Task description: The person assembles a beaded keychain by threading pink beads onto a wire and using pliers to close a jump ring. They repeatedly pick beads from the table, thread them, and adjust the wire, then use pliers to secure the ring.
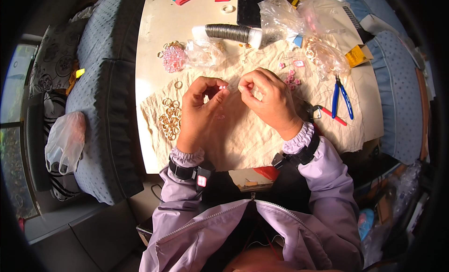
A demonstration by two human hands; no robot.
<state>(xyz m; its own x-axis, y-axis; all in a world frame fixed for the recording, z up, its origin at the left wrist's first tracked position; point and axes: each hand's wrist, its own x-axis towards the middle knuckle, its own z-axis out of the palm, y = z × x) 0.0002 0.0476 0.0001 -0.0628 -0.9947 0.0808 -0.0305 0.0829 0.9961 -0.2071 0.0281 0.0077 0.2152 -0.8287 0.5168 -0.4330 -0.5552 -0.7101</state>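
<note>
Currently, the work appears to be partway through a piece. A short row of pink beads [223, 87] is at the fingertips of the left hand [199, 108], above the cloth [243, 152] and in front of the wearer. Grip state, left: thumb and forefinger close narrowly on the bead row. Grip state, right: the thumb and forefinger of the right hand [273, 101] are pinched together, just beside the row and apart from it; whether a thin strand lies between them cannot be told.

Completion, as judged from the layout: the held row is assembled only in part or is not yet secured; its fastening is too small to verify. Loose pink beads [292, 80] lie beyond the right hand, apparently unused. A group of gold rings [170, 120] lies left of the left hand, with 1 separate ring [178, 84] above it; no beads are discernible on them.

Orientation: the row's long axis runs approximately left to right, nearly level across the view. Its free end points toward the right fingertips. The other end is covered by the left fingers; full length cannot be determined.
</note>
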